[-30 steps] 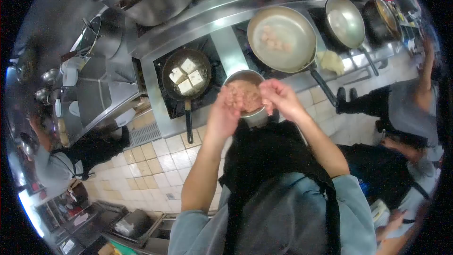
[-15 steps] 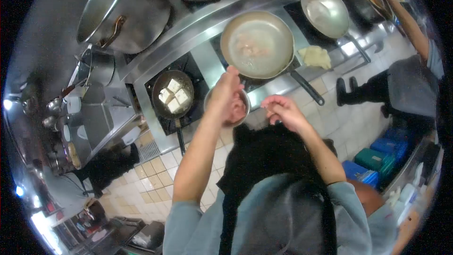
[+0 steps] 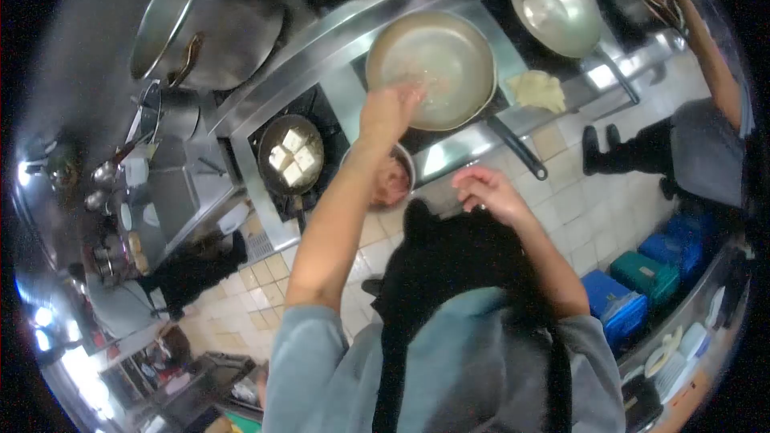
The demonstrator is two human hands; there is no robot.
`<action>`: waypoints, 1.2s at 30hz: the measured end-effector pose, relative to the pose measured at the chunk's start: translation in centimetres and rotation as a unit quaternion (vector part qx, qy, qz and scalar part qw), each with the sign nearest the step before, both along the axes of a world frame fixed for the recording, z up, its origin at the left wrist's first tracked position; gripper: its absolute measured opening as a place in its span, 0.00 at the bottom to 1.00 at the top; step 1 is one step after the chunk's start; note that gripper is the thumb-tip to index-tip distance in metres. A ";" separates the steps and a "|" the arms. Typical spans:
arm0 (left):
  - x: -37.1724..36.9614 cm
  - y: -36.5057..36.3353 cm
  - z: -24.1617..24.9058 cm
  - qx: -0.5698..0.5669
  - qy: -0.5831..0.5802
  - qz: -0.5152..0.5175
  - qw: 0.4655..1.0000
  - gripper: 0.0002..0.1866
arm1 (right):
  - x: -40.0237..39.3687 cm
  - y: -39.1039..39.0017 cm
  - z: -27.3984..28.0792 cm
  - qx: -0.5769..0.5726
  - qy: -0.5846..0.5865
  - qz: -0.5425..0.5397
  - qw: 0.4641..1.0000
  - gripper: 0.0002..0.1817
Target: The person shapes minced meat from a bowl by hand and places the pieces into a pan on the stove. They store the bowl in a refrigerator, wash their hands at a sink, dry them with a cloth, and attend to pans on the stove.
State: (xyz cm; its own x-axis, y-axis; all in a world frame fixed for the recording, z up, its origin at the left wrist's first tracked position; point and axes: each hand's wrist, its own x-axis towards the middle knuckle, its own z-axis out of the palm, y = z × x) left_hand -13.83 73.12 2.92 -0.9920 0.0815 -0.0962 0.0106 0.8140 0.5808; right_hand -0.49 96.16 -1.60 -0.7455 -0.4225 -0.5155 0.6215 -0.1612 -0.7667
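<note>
My left hand is over the near rim of a large light-coloured frying pan, its fingers bunched and pointing down. Whatever they hold is blurred. Small pinkish pieces lie in the pan around the fingertips. Below my left wrist is a metal bowl of raw pink meat, partly covered by my forearm. In front of my apron, my right hand hovers with loosely curled fingers, somewhat apart and seemingly holding nothing. To the left, a small dark frying pan has several white blocks in it.
The large pan's black handle juts toward me. A folded yellowish cloth lies beside it. Farther right are a steel pan and a co-worker's arm at a pot. Big stockpots stand at the back left.
My left hand has moved up and away from the meat bowl, to above the large pan. My right hand has shifted slightly, its fingers a little more apart.
</note>
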 end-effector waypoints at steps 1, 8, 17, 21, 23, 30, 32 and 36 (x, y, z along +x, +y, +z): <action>0.4 -0.9 2.1 0.012 0.035 0.006 0.999 0.16 | -0.2 -0.2 0.3 -0.004 -0.004 0.008 1.000 0.10; 7.6 -9.8 4.1 -0.128 -0.047 0.021 0.990 0.12 | -1.2 -3.0 -0.9 -0.006 0.019 0.053 0.998 0.13; 13.0 -8.8 -6.2 -0.093 0.032 0.000 0.995 0.15 | -2.4 -10.8 -0.2 0.056 0.140 0.169 0.974 0.14; 11.8 -9.5 -7.5 -0.070 0.047 -0.031 0.996 0.11 | -1.5 -12.7 -2.1 0.071 0.173 0.184 0.965 0.15; 10.8 -9.9 -7.3 -0.015 0.024 -0.020 0.999 0.10 | -1.0 -12.8 -2.5 0.071 0.181 0.181 0.964 0.15; 8.3 -13.0 -6.0 0.182 -0.209 0.063 0.959 0.15 | -0.4 -13.3 -2.9 0.072 0.051 0.133 0.987 0.18; 8.7 -12.8 -5.5 0.209 -0.236 0.071 0.947 0.17 | -0.3 -13.3 -2.6 0.072 0.048 0.126 0.988 0.19; 10.4 -10.7 -4.5 0.017 -0.091 -0.024 0.995 0.22 | -0.4 -13.3 -2.1 0.061 0.021 0.116 0.991 0.20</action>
State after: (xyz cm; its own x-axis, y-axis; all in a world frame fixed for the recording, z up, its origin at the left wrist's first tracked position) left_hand -3.46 62.45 -1.55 -0.9532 0.1338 -0.2712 -0.0600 0.7951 0.6035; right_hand -0.85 82.91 -3.66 -0.6584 -0.5206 -0.5435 0.5974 0.0777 -0.7981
